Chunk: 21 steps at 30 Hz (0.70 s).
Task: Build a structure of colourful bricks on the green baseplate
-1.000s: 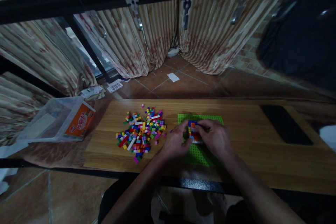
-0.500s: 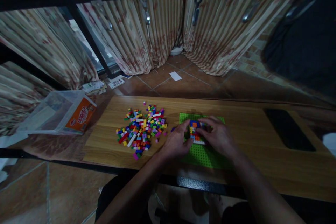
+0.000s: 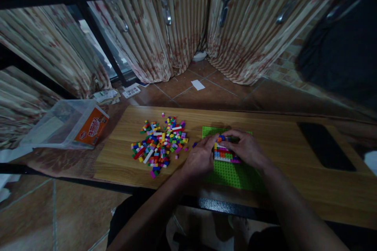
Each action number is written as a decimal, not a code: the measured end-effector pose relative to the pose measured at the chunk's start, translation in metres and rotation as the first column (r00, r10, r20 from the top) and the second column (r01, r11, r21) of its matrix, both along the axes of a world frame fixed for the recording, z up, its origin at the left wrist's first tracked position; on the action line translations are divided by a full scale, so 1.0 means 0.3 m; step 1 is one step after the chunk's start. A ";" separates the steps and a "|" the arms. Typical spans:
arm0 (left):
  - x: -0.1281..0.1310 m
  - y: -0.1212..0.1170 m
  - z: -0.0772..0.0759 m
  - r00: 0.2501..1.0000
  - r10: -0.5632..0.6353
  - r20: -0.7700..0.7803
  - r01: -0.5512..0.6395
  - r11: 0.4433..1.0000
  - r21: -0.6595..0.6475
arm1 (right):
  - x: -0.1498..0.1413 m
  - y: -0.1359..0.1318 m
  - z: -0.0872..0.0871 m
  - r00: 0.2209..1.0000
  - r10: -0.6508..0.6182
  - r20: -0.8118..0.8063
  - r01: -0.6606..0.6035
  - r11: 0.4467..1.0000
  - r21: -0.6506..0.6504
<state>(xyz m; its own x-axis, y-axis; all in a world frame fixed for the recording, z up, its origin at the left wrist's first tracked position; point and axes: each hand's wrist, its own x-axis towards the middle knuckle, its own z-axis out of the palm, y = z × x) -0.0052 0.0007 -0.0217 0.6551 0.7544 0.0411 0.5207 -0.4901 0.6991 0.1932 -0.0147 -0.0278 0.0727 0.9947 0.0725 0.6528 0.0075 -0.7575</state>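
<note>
A block of coloured building bricks [image 3: 224,154], with rows of orange, blue, white and magenta, sits on the green baseplate [image 3: 232,178]. My left hand [image 3: 200,157] is closed at its left side, fingertips against the far left corner. From the right, my right hand [image 3: 244,147] curls over the block with thumb and fingers on its far part. Between the fingertips of both hands a blue and orange bit of the block [image 3: 220,138] shows. The hands cover much of the block's far and right sides.
A loose pile of small bricks [image 3: 160,143] lies left of the baseplate on the wooden table [image 3: 277,133]. A black phone-like slab [image 3: 325,145] rests at the right. On the floor at the left stands a clear plastic box [image 3: 59,125] with an orange label.
Both hands have shifted slightly over the block. My left thumb has drawn back from its near side, and more of the near rows, including a magenta end, now shows.
</note>
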 end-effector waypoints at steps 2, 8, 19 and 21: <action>0.006 0.001 -0.009 0.998 -0.022 -0.063 0.025 0.999 0.044 | 0.005 0.002 -0.003 0.999 0.000 -0.035 -0.002 0.999 -0.041; 0.028 0.004 -0.014 0.963 -0.016 -0.270 0.065 0.983 0.173 | 0.014 0.009 -0.013 0.993 -0.025 -0.118 0.018 0.998 -0.060; 0.061 -0.012 0.022 0.927 0.026 -0.373 0.071 0.967 0.243 | 0.012 0.011 -0.017 0.989 -0.038 -0.145 0.020 0.991 -0.129; 0.057 -0.011 0.010 0.936 0.015 -0.352 0.079 0.965 0.250 | 0.013 0.006 -0.018 0.989 -0.048 -0.142 0.026 0.987 -0.157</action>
<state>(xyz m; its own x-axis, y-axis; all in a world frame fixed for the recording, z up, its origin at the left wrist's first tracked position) 0.0118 -0.0026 -0.0186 0.6866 0.7270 -0.0046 0.6887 -0.6484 0.3244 0.1970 -0.0130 -0.0331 0.1081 0.9896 -0.0952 0.5335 -0.1386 -0.8343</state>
